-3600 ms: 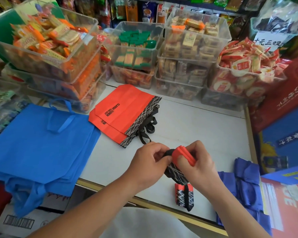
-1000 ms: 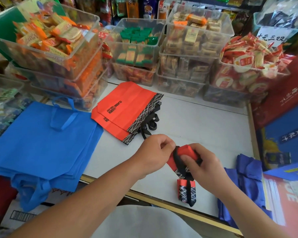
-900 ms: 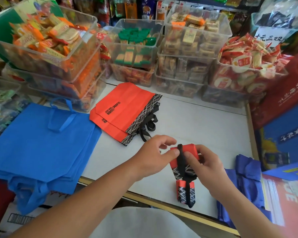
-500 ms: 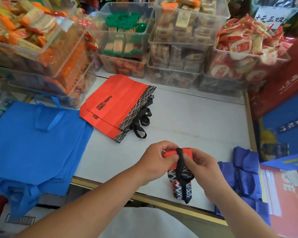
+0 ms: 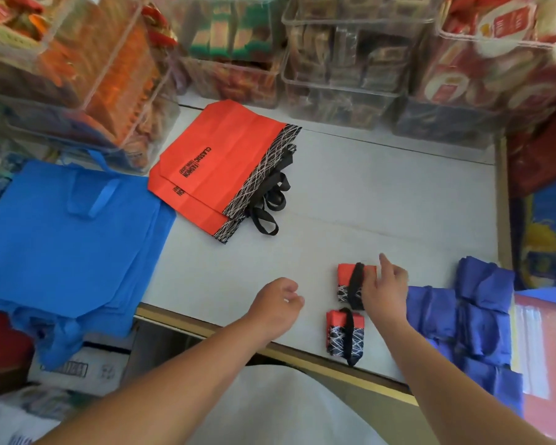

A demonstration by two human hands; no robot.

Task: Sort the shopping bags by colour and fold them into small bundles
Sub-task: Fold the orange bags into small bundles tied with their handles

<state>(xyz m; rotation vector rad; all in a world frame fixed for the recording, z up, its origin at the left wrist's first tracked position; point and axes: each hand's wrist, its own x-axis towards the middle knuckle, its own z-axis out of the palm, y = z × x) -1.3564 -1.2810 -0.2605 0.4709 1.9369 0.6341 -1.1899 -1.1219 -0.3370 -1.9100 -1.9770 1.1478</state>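
A freshly folded red bundle (image 5: 347, 279) wrapped in its black strap lies on the white table (image 5: 382, 200). My right hand (image 5: 385, 289) holds its right end, index finger lifted. A second red bundle (image 5: 345, 335) sits just nearer, by the front edge. My left hand (image 5: 280, 300) hovers left of them, loosely curled and holding nothing. Two flat red bags (image 5: 219, 168) with black patterned rims lie at the table's back left. A stack of flat blue bags (image 5: 68, 239) hangs over the left edge. Dark blue bundles (image 5: 475, 316) are grouped at the right.
Clear bins of packaged snacks (image 5: 344, 59) line the back and the left (image 5: 77, 69). Red and blue boxes (image 5: 546, 220) stand along the right side. A cardboard box (image 5: 77, 370) sits below the blue bags. The table's front edge has a yellow rim (image 5: 302, 354).
The red bundle was gripped in both hands above the table; now it lies on the table beyond the first bundle. My left hand has let go and moved left. The view has tilted down.
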